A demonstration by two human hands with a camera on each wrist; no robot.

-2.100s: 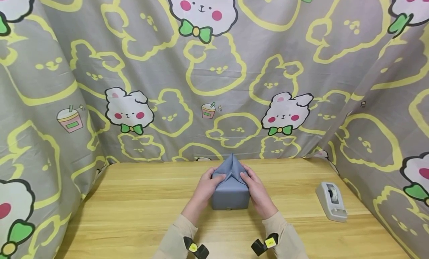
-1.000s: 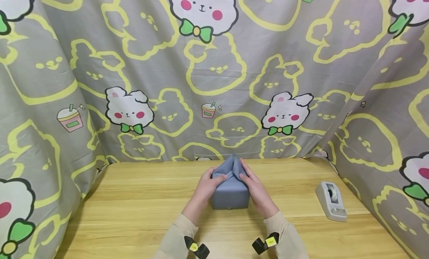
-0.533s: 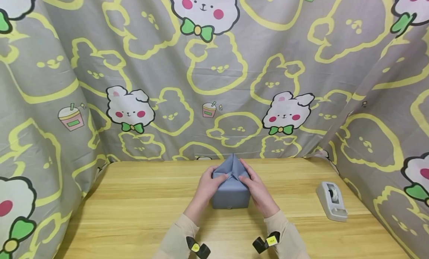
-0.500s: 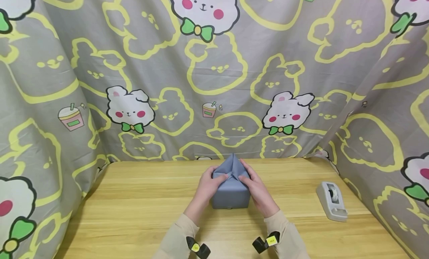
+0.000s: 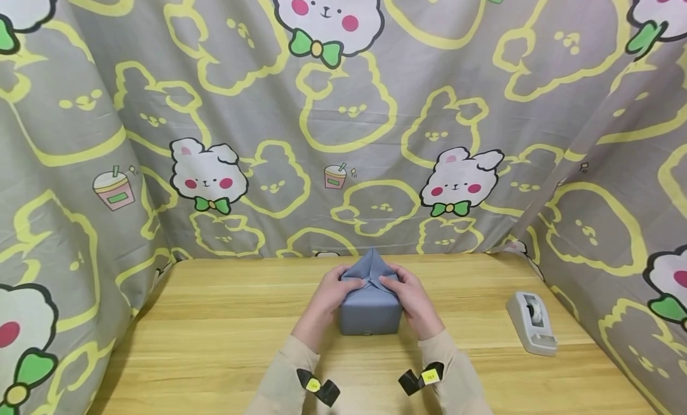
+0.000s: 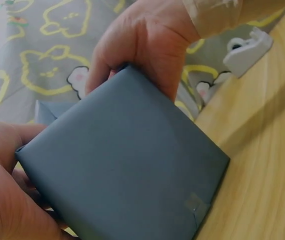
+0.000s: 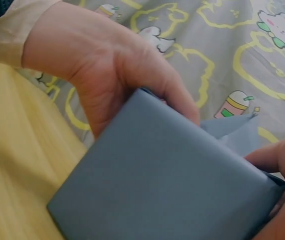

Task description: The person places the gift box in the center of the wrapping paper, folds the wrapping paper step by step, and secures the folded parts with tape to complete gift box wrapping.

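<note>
A box wrapped in blue-grey paper stands on the wooden table. At its far end a folded paper flap rises to a point. My left hand grips the left side, its thumb pressing the folded paper on top. From the right, my right hand holds the opposite side, thumb on the folds. Both thumb tips lie close together near the flap's base. In the left wrist view, a small piece of clear tape shows near the box's lower edge. Fingers on the far side are partly hidden.
A light grey tape dispenser with a roll in it sits on the table to the right. Patterned curtains hang behind the table and along both sides.
My right fingers, which stretched up along the flap's right side, have come down and bent around the box's side. My left hand stays nearly where it was; the box has hardly moved.
</note>
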